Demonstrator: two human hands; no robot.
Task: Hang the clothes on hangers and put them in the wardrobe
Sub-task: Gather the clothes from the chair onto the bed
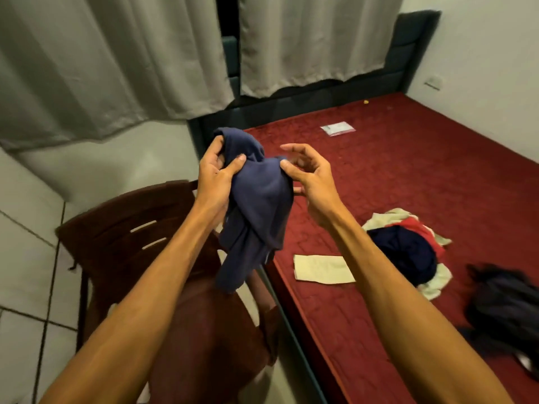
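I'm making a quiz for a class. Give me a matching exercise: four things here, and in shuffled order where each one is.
1 navy garment; 2 cream cloth; 3 brown chair; 4 clear packet.
A on the tiled floor; B on the red mattress, near its close edge; C gripped by the left hand; D far up it, toward the headboard.
Pairs: 1-C, 2-B, 3-A, 4-D.
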